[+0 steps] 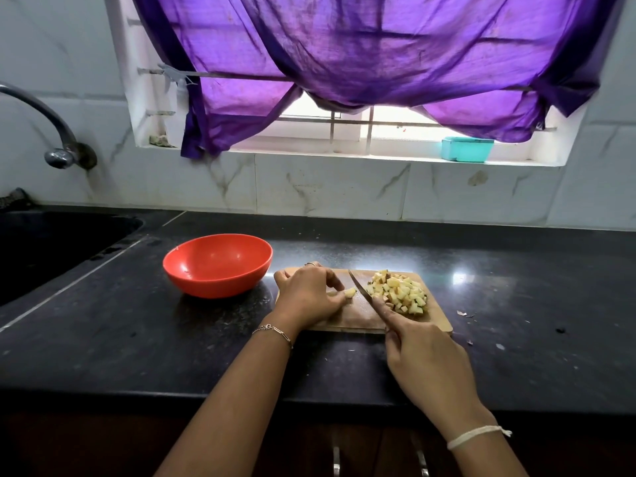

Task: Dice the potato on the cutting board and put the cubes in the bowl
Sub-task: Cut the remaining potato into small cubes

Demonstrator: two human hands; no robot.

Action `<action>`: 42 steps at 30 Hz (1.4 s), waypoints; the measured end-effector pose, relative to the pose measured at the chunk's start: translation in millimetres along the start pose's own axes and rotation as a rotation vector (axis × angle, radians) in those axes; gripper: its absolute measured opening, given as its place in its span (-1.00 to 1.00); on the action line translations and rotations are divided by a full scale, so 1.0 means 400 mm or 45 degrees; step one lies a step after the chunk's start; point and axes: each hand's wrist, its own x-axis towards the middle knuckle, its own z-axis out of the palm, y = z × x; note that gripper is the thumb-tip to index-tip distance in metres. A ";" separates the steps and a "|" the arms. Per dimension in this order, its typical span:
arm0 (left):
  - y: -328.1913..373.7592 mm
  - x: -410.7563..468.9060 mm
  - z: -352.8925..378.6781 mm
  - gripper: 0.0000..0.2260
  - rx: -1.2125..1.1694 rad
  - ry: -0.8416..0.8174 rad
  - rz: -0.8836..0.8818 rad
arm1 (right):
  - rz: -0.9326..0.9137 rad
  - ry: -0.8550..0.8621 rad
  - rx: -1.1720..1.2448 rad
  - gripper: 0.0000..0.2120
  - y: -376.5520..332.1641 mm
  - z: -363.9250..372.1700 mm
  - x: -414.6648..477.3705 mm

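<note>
Here, landmark: the wooden cutting board (358,315) lies on the dark tabletop (516,304), near its front edge.
Left hand (306,297): it rests on the left part of the cutting board, with the fingers curled down.
Left grip: closed on the potato piece (349,292); the fingertips hold it down against the wood.
Potato piece: small and pale yellow, a little left of the cutting board's middle, half hidden under the fingers.
Right hand (423,359): at the front edge of the cutting board, before its right half.
Right grip: closed round the handle of the knife (361,287); the forefinger lies along the back of the blade, and the handle itself is hidden in the hand.
Knife: the blade slants over the middle of the cutting board, its tip toward the far edge, between the potato piece and the cubes (401,292). If the edge touches the wood, I cannot tell.
Cubes: a heap on the right part of the cutting board, some with reddish skin.
Bowl (213,287): red, on the tabletop just left of the cutting board, not touching it.
Scraps (463,314): a few small bits on the tabletop right of the cutting board.
Sink (51,249): dark, far left of the cutting board, a tap (44,111) above it.
Curtain (378,46): purple, over the window on the wall behind the cutting board.
Box (467,149): teal, on the window sill behind the cutting board, toward the right.
</note>
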 end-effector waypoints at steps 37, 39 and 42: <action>-0.023 0.013 0.010 -0.80 -0.134 -0.047 -0.150 | -0.131 0.076 -0.067 -0.40 -0.030 0.048 -0.016; -0.026 0.011 0.010 -0.80 -0.152 -0.065 -0.143 | -0.158 0.050 -0.123 -0.41 -0.036 0.043 -0.011; -0.026 0.009 0.005 -0.79 -0.184 -0.105 -0.131 | -0.180 0.021 -0.217 -0.42 -0.046 0.042 0.001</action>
